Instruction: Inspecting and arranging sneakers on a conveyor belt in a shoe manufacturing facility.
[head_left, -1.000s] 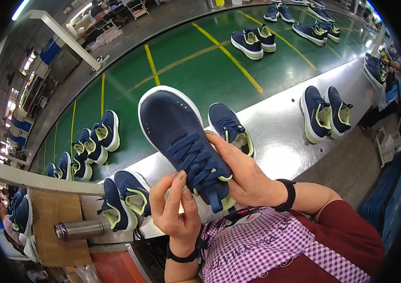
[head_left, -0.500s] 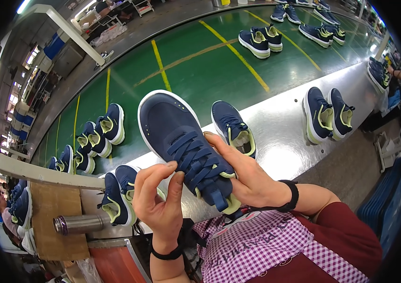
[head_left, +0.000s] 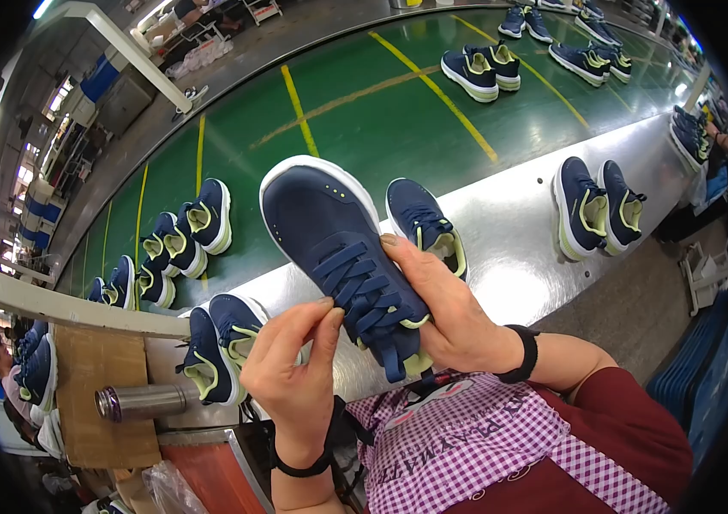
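Note:
A navy sneaker (head_left: pixel 317 214) with a white sole edge and pale green lining is held up in front of me, its toe pointing up and left. My right hand (head_left: pixel 454 308) grips it along its right side near the heel, thumb on the upper. Flat navy laces (head_left: pixel 355 278) cross the tongue. At the left side of these laces my left hand (head_left: pixel 295 360) is closed in a pinch, thumb and forefinger together. What lies between those fingertips is too small to make out. Behind the held shoe, another navy sneaker (head_left: pixel 424 223) rests on the metal ledge.
A green conveyor belt (head_left: pixel 338 128) with yellow stripes carries several pairs of navy sneakers. The metal ledge (head_left: pixel 501 223) runs along it, bearing a pair of sneakers (head_left: pixel 582 210) at right. Two more sneakers (head_left: pixel 209 360), a steel flask (head_left: pixel 145 403) and cardboard (head_left: pixel 94 360) are at left.
The held sneaker has tilted and shifted slightly right. My left fingertips have moved a little right along the laces and closed together. Shoes on the belt have drifted slightly right.

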`<move>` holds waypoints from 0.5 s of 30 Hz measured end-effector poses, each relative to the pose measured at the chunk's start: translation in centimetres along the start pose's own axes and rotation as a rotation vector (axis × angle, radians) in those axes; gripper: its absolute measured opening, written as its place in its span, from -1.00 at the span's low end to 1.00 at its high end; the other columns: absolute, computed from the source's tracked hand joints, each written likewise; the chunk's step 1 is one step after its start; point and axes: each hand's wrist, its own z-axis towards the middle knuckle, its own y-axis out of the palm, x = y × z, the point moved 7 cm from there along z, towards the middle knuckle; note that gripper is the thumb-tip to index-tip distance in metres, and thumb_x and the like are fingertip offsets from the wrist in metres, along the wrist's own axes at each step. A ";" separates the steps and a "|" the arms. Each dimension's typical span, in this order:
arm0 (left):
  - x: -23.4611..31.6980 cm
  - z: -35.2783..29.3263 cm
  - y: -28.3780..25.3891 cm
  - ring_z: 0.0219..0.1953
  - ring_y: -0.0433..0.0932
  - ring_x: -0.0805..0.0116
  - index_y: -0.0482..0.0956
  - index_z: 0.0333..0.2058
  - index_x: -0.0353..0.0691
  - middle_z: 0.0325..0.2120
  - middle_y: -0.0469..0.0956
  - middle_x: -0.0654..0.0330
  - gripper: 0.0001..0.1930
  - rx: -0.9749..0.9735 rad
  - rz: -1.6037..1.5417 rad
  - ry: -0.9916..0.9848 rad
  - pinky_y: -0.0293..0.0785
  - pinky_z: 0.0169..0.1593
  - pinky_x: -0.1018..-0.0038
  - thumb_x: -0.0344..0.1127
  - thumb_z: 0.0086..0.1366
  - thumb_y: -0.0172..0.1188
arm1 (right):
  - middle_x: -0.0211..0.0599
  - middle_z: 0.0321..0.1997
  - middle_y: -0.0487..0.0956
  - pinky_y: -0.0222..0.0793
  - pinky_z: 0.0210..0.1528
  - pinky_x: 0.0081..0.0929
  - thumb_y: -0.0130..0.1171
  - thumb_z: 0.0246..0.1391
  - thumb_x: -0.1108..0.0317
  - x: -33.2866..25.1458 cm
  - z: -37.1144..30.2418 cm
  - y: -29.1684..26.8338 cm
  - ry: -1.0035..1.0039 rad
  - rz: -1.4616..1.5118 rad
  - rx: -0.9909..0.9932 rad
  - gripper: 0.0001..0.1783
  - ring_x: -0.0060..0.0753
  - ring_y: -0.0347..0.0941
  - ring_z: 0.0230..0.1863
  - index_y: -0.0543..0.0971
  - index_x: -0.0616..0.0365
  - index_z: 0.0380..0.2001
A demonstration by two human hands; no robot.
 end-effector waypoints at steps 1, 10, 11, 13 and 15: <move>0.6 0.1 0.1 -0.46 0.56 0.45 0.58 -0.32 -0.35 -0.49 0.58 0.14 -0.79 0.000 0.096 0.076 0.53 -0.32 0.56 -0.61 0.01 0.31 | 0.22 0.20 0.24 0.18 0.14 -0.14 0.10 -0.12 0.52 -0.1 -0.2 0.1 -0.039 -0.094 0.037 -0.22 0.18 0.30 0.06 0.13 0.34 0.24; -0.4 1.5 0.8 -0.54 0.54 0.38 0.50 -0.45 -0.32 -0.55 0.51 0.20 -0.85 -0.140 0.091 0.100 0.49 -0.46 0.52 -0.64 -0.06 0.21 | 0.28 0.18 0.22 0.17 0.12 -0.09 0.13 -0.13 0.54 -0.1 -0.4 0.7 -0.060 -0.181 0.026 -0.21 0.25 0.26 0.02 0.14 0.34 0.24; 0.3 1.2 0.6 -0.55 0.53 0.39 0.50 -0.45 -0.32 -0.56 0.50 0.20 -0.84 -0.063 0.251 0.196 0.50 -0.44 0.54 -0.64 -0.06 0.20 | 0.26 0.18 0.22 0.17 0.12 -0.10 0.12 -0.13 0.55 0.0 -0.4 0.8 -0.063 -0.182 0.034 -0.21 0.23 0.26 0.03 0.13 0.34 0.25; 1.2 0.3 0.4 -0.53 0.52 0.45 0.49 -0.43 -0.33 -0.54 0.50 0.20 -0.84 0.056 0.375 0.264 0.54 -0.38 0.59 -0.63 -0.04 0.20 | 0.24 0.18 0.23 0.17 0.13 -0.13 0.11 -0.12 0.55 -0.1 -0.4 1.0 -0.065 -0.111 0.038 -0.20 0.20 0.27 0.04 0.11 0.34 0.25; -0.4 -0.1 0.3 -0.53 0.51 0.46 0.49 -0.44 -0.33 -0.53 0.50 0.20 -0.87 0.087 0.199 0.115 0.55 -0.38 0.59 -0.60 -0.01 0.20 | 0.21 0.18 0.23 0.17 0.14 -0.16 0.09 -0.11 0.56 -0.3 -0.4 1.0 -0.069 -0.037 0.041 -0.20 0.17 0.27 0.04 0.09 0.34 0.26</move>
